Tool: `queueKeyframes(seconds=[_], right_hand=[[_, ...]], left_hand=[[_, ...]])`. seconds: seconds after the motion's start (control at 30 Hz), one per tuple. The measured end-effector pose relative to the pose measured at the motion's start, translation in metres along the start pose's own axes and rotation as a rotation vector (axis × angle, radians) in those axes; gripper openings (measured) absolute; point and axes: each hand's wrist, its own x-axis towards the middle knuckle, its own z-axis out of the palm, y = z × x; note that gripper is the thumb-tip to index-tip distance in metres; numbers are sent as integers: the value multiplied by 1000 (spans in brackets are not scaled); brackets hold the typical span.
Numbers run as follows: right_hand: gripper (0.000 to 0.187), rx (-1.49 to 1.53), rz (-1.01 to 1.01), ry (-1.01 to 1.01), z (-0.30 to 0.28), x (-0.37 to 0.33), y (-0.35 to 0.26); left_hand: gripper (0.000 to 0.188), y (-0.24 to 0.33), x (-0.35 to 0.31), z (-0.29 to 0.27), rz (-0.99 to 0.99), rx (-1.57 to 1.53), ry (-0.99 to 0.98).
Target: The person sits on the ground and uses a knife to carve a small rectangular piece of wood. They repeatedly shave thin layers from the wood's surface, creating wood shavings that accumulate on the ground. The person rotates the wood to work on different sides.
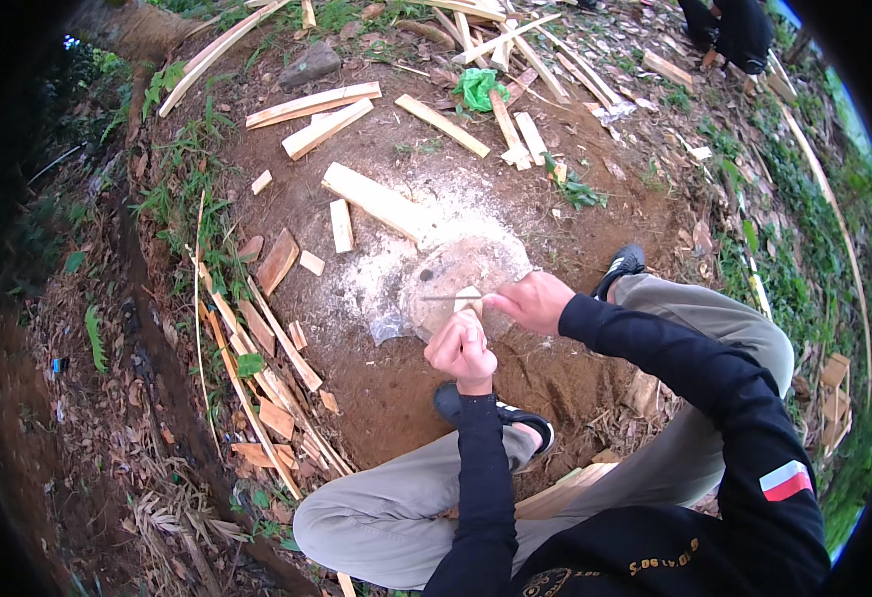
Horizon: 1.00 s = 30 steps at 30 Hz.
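The setting is outdoors, on bare brown soil that spreads across the middle, dusted with a patch of pale powder. Along the left runs a strip of green grass, and beyond it the ground is darker, strewn with dry leaf litter around a small bright fern. A thick tree trunk crosses the upper left corner, with a grey stone lying to its right. Low greenery and fallen leaves cover the right side. Soft daylight falls over everything, and bright sky shows at the upper right rim.
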Motion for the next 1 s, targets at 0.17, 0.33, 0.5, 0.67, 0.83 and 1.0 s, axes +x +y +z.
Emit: queueKeyframes(seconds=[0.17,0.33,0.5,0.67,0.83,1.0], right_hand=[[54,64,195,-16,4,-5,-5],[51,382,488,200,24,-6,-49],[45,743,623,364,66,5,-60],[35,1186,791,221,56,17,-91],[25,1307,820,310,68,28,-94],[27,1238,793,165,63,21,-90]], left_hand=[[37,3,30,-12,-155,66,-160],[44,7,64,-33,-521,-136,-410],[43,7,61,-27,-560,-99,-334],[35,8,48,-32,-475,-164,231],[36,14,35,-13,-499,-277,775],[35,3,26,-21,-385,-13,435]])
